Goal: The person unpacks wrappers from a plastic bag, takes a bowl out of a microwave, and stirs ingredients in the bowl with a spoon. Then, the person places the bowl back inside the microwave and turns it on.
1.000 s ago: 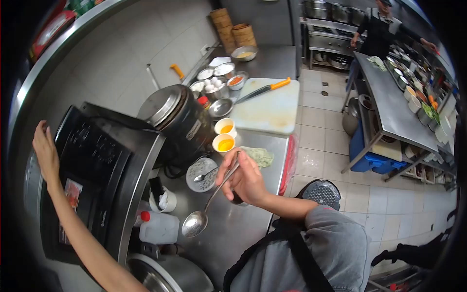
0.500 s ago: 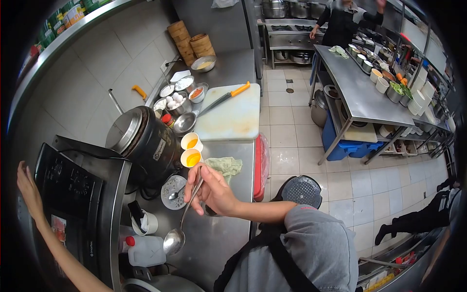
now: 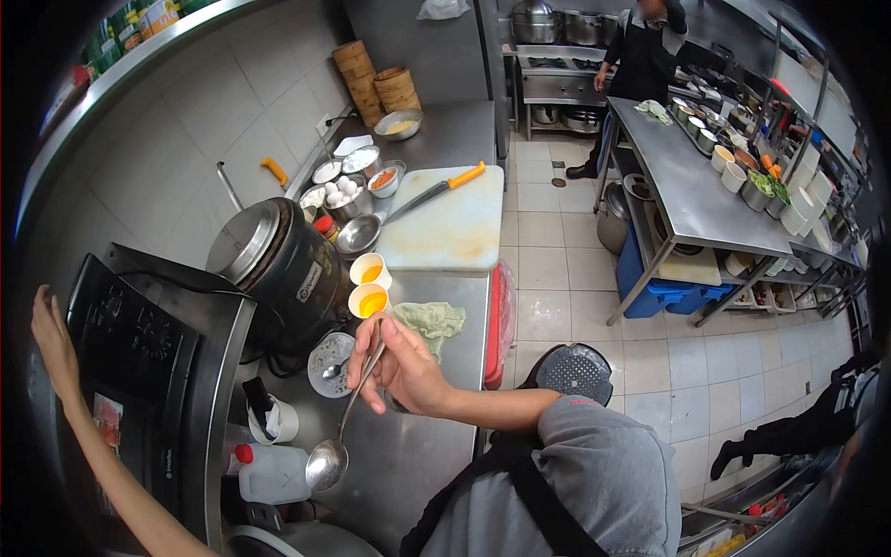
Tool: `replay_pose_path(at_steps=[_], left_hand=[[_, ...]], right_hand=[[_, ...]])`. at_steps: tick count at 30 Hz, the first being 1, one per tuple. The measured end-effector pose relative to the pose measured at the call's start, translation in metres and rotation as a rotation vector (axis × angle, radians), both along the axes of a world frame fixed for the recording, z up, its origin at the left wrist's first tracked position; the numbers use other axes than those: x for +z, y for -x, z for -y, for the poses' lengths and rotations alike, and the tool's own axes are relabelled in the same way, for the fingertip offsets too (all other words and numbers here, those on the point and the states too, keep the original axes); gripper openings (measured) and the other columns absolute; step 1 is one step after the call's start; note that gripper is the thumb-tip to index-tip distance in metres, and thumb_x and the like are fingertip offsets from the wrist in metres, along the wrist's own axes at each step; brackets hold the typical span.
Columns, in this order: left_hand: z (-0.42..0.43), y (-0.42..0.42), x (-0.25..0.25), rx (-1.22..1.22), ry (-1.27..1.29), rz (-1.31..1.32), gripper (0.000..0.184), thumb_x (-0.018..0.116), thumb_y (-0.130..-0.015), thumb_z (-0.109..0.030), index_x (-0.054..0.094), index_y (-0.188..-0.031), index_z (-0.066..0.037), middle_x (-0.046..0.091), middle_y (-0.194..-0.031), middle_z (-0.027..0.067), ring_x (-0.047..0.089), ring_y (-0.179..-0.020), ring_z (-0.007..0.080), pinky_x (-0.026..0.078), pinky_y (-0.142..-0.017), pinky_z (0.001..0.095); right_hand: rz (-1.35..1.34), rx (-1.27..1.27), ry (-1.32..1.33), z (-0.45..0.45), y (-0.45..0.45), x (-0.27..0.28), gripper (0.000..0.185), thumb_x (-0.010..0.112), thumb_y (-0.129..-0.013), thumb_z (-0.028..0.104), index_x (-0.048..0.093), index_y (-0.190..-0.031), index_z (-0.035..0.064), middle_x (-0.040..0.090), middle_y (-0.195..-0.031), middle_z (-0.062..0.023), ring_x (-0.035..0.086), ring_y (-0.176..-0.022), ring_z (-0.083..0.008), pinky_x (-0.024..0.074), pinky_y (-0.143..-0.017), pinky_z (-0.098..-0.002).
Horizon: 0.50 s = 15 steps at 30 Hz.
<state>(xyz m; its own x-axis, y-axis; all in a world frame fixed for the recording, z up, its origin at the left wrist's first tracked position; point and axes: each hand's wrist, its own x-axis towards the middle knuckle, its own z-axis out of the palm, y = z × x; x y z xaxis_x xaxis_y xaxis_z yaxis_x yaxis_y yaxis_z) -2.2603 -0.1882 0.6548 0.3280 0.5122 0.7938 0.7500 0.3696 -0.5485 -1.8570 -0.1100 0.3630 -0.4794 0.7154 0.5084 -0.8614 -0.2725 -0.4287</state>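
In my right hand is a metal spoon, pinched by its handle with the bowl hanging down over the steel counter. My left hand rests with its fingers extended at the left edge of the black microwave. Just beyond my right hand stand two white cups with yellow egg inside. A green cloth lies beside them. A bowl with a small spoon sits left of my right hand.
A knife lies on the white cutting board. Behind the cups are a black cooker, a bowl of eggs and bamboo steamers. A person stands by the far table; another person is at right.
The view has swung right and settled. My right hand still holds the spoon, and my left hand stays by the microwave. The far person's raised arm has moved toward their head.
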Motion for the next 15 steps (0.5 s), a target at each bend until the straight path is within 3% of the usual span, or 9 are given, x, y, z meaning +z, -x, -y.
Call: replay_pose_path(at_steps=[15], left_hand=[[0.003,-0.015,0.000,0.077,-0.012,0.035,0.025,0.050,-0.094,-0.015,0.052,-0.113,0.001,0.056,-0.106,0.0196,0.051,-0.095,0.0359,0.042,-0.082,0.0437]], right_hand=[[-0.002,-0.026,0.017,0.002,0.005,0.003,0.038,0.022,-0.102,0.039,0.042,-0.097,0.0061,0.060,-0.079,-0.0206,0.053,-0.046,-0.0199,0.0444,-0.040,-0.0262]])
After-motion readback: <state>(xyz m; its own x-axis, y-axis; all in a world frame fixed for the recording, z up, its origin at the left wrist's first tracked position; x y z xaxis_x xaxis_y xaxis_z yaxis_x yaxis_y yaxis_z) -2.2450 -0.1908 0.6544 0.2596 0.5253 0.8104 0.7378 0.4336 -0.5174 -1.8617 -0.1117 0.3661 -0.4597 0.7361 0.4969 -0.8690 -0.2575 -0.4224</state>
